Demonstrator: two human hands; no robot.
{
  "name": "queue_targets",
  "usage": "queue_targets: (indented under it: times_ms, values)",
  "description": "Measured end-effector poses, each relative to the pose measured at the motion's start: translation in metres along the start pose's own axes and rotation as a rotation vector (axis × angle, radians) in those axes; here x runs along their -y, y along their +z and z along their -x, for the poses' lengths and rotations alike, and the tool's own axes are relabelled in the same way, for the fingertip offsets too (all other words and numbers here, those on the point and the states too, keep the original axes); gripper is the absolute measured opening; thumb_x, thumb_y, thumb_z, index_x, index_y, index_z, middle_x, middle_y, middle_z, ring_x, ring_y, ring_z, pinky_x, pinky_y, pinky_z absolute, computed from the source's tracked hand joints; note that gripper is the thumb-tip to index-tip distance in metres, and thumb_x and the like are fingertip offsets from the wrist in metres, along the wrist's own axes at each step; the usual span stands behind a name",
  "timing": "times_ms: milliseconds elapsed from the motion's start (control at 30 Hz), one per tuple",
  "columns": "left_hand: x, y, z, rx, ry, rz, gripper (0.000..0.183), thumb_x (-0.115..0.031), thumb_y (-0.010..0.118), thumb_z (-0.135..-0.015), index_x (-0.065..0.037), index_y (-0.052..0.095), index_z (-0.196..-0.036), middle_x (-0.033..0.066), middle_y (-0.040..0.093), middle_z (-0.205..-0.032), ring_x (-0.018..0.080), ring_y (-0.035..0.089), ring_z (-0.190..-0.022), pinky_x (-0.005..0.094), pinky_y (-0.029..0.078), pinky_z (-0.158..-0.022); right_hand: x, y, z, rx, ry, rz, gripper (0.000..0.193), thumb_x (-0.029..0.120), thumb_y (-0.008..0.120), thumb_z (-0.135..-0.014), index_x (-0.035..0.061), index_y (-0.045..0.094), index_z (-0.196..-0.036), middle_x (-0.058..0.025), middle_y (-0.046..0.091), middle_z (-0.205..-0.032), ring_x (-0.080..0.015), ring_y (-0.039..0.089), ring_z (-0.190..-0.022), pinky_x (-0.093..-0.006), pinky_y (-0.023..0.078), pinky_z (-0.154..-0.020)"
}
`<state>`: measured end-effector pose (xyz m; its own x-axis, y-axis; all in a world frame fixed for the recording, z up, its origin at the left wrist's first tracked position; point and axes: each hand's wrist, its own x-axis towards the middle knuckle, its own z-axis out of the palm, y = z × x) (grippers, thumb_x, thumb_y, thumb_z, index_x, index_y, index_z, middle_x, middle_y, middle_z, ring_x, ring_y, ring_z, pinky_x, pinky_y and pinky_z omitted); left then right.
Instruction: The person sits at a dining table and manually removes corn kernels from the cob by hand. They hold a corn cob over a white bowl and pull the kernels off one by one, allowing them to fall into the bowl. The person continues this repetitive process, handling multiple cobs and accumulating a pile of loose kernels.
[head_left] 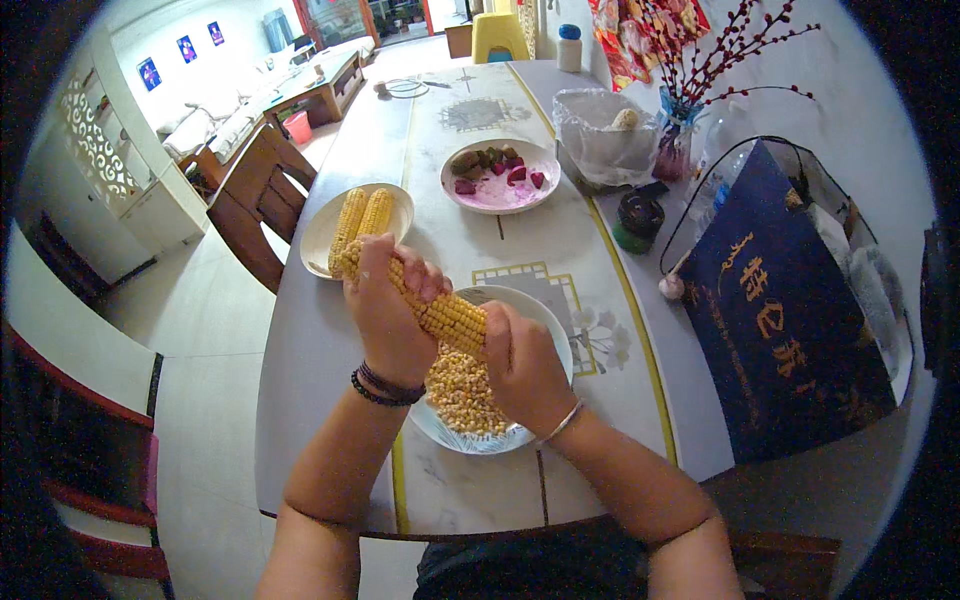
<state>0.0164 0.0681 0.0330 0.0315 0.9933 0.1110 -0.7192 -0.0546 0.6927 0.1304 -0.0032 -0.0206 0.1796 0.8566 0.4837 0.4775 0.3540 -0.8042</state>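
Observation:
An ear of corn (447, 314) slants between my two hands, above a pale plate (548, 318) heaped with loose corn kernels (466, 394). My left hand (388, 312) is wrapped round its upper-left part, fingers curled over the top. At the lower-right end, my right hand (525, 365) grips it, and that tip is hidden in my fingers. Two more ears of corn (360, 218) lie side by side in a white bowl (401, 207) just beyond my left hand. I cannot make out whether kernels are gone from the held ear's covered parts.
Farther back sits a white dish (500, 200) with dark red and brownish pieces. Along the right side stand a bag-lined bin (607, 140), a dark round container (640, 217), a vase of red-berried stems (680, 130) and a large navy bag (770, 310). A wooden chair (262, 200) stands left of the table.

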Motion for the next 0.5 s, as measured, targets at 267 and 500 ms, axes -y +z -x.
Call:
queue_targets:
  times_ms: [267, 500]
  values:
    - [-0.002, -0.003, 0.01, 0.368, 0.121, -0.166, 0.01, -0.02, 0.047, -0.097, -0.016, 0.038, -0.097, -0.0005, 0.038, -0.056, 0.0122, 0.04, -0.044, 0.0313, 0.043, -0.05, -0.026, 0.01, 0.011, 0.024, 0.221, -0.165, 0.047, 0.033, 0.036, -0.102, -0.0062, 0.057, -0.087, -0.0298, 0.06, -0.085, -0.046, 0.057, -0.084, -0.0523, 0.043, -0.079]
    - [-0.008, -0.001, 0.014, 0.591, 0.11, -0.034, 0.013, -0.016, 0.044, -0.097, -0.012, 0.034, -0.091, 0.001, 0.038, -0.055, 0.0113, 0.04, -0.044, 0.0291, 0.043, -0.049, -0.023, 0.002, 0.004, 0.336, 0.812, -0.69, 0.032, 0.036, 0.039, -0.102, 0.0086, 0.052, -0.092, -0.0051, 0.05, -0.068, -0.0158, 0.049, -0.058, -0.0319, 0.041, -0.054]
